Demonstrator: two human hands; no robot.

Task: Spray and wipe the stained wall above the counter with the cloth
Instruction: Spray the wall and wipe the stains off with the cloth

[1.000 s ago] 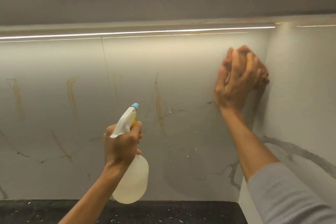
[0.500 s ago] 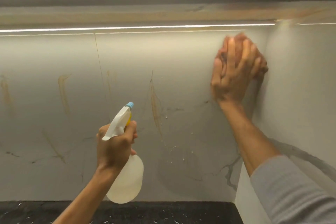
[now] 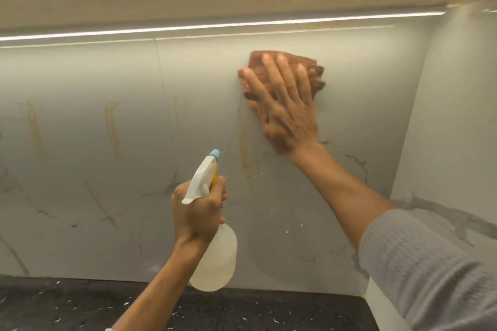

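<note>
1. R hand [image 3: 285, 105]: fingers straight and spread, palm pressing the cloth [image 3: 318, 75] flat against the wall [image 3: 80, 142]. Not clenched; no pinch on the fabric.
2. Cloth: brown, bunched, high on the wall just below the light strip [image 3: 215, 26], left of the corner w/ the side wall [image 3: 457, 115]. Edges show above and right of the fingers.
3. L hand [image 3: 197, 212]: wrapped round the neck of the spray bottle [image 3: 217, 258], fingers at the trigger. Bottle upright, blue nozzle tip toward the wall, clear of the counter [image 3: 67, 306].
4. Wall condition: yellow-brown streaks [image 3: 112, 126] at left and centre; one streak just below-left of the cloth. Droplets [image 3: 287, 231] and a wet patch lie under the R forearm.
5. Counter: dark, white-speckled, along the bottom edge.
6. Grey ribbed sleeve [image 3: 430, 263] covers the R upper forearm.
</note>
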